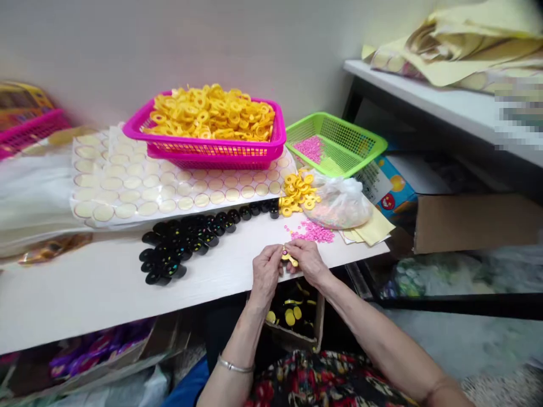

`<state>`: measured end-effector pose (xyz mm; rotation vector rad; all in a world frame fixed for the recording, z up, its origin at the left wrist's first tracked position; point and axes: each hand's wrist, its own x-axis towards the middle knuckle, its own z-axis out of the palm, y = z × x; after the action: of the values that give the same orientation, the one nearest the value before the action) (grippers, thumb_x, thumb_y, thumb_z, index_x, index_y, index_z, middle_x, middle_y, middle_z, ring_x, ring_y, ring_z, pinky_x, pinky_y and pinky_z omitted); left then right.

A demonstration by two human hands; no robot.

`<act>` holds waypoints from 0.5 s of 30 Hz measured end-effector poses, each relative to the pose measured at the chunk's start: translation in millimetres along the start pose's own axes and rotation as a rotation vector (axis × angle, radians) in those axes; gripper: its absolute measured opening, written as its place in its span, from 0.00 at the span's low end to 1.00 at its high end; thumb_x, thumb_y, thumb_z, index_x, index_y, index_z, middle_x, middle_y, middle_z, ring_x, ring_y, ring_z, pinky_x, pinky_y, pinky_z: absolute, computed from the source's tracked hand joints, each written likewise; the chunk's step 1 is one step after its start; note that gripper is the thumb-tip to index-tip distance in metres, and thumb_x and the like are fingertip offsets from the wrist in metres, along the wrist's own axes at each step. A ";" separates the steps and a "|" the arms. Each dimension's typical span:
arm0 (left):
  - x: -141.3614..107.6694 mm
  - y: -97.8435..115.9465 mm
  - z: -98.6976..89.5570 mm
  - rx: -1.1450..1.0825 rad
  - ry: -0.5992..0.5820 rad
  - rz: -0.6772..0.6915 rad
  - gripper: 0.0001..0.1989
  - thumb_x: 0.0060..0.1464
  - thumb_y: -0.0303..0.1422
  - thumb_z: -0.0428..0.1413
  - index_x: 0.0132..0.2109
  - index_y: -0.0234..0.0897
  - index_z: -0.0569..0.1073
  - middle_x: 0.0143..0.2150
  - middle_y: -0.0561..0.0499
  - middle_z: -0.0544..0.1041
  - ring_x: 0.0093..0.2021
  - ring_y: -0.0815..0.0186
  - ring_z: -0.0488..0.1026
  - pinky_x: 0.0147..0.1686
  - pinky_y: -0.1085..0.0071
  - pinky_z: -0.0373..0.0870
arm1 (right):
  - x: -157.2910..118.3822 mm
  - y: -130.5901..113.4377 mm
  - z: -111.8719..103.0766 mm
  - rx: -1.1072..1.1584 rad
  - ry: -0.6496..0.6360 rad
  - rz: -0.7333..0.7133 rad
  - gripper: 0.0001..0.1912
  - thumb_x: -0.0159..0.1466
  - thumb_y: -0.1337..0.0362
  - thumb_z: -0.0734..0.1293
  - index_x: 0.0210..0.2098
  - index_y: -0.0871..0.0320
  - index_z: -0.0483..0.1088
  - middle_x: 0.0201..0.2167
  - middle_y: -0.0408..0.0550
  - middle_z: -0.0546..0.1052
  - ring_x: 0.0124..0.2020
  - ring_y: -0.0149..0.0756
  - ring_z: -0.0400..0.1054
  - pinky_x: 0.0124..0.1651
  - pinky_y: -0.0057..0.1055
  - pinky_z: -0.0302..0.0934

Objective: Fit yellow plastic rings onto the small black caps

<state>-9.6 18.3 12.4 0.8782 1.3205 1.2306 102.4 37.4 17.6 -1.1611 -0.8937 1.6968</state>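
Note:
Both hands meet at the table's front edge around a small yellow plastic piece (290, 259), which has a ring and a short stem. A pink spot shows in its ring. My left hand (266, 272) pinches it from the left, and my right hand (308, 262) closes on its other side; the fingertips partly hide it. Just beyond the hands lie loose pink beads (314, 232) and a pile of yellow ring pieces (297, 192). Black round caps (178, 243) with coloured specks spread in a cluster to the left.
A pink basket (212, 150) heaped with yellow pieces stands on printed oval sheets (136, 189). Behind the plastic bag (339, 203) is a green basket (360, 164) with pink beads. Below my hands, an open box (319, 322) holds yellow-and-black pieces. A shelf (441, 102) juts out at right.

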 end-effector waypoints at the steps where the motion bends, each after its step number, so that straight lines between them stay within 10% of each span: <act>1: -0.4 0.4 -3.1 0.009 -0.061 0.024 0.16 0.45 0.40 0.58 0.36 0.31 0.75 0.27 0.52 0.72 0.18 0.77 0.61 0.17 0.78 0.58 | -1.2 -0.3 0.4 -0.004 -0.010 -0.017 0.12 0.53 0.58 0.66 0.26 0.61 0.69 0.13 0.39 0.68 0.10 0.23 0.58 0.13 0.20 0.53; 7: -0.4 3.8 -12.1 0.139 -0.212 0.216 0.21 0.30 0.32 0.67 0.37 0.34 0.76 0.33 0.51 0.71 0.29 0.71 0.66 0.28 0.75 0.64 | -13.4 -2.4 -0.8 0.044 -0.024 -0.029 0.15 0.51 0.55 0.69 0.26 0.63 0.71 0.20 0.42 0.71 0.16 0.23 0.61 0.16 0.21 0.56; 15: -29.3 19.1 -8.3 0.254 -0.243 0.402 0.15 0.35 0.34 0.66 0.34 0.35 0.76 0.33 0.50 0.71 0.30 0.69 0.64 0.28 0.74 0.62 | -53.7 -3.1 -38.5 0.248 -0.357 -0.025 0.20 0.51 0.59 0.71 0.43 0.58 0.71 0.39 0.50 0.75 0.38 0.34 0.69 0.37 0.31 0.65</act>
<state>-16.1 -7.8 36.3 1.4826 1.1503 1.2233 149.7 -8.1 26.0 -0.6909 -0.8729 1.9664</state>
